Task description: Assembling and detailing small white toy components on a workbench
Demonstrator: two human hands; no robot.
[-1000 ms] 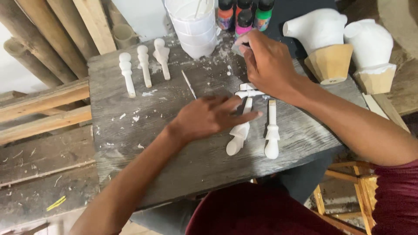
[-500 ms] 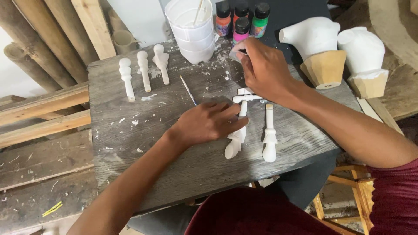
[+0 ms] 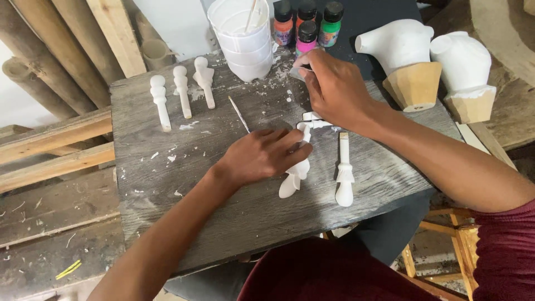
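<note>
— Shifting at all since a moment ago?

— Barely; the left hand (image 3: 262, 156) is still pressing flat, fingers unclenched, on a white carved piece (image 3: 293, 177) lying on the grey board (image 3: 167, 184).

— And farther back?

— The right hand (image 3: 334, 89) is pinching something small near the paint bottles (image 3: 306, 25); I cannot tell what.

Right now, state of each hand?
Left hand: flat, fingers pressing down on a white figure on the board.
Right hand: closed, pinching something small; cannot tell what.
</note>
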